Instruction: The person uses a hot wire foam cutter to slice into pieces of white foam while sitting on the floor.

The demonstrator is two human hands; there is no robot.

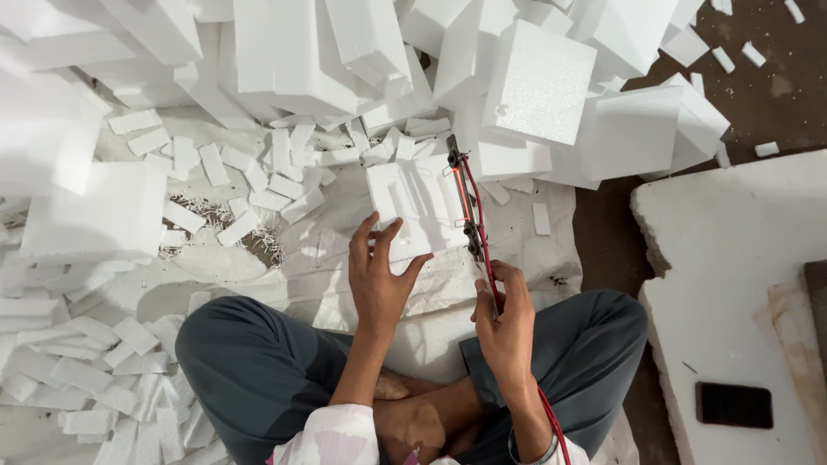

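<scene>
- left hand (377,277) grips the near edge of a white foam piece (413,205); fingers spread
- right hand (504,323) holds a wire cutter (469,211) with red cable against the foam's right side
- foam offcuts (258,176) litter the sheet beyond

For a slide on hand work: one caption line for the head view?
Seated cross-legged, left hand steadies a foam piece while right hand holds a red-wired cutter against it.

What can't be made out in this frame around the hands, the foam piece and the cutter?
Head view only:
- Left hand covers the lower edge of the white foam piece.
- Right hand wraps the cutter handle, hiding it; any cutting wire is too thin to see.
- The red cable runs off the bottom edge.
- The dark flat object: too small to identify.
</scene>
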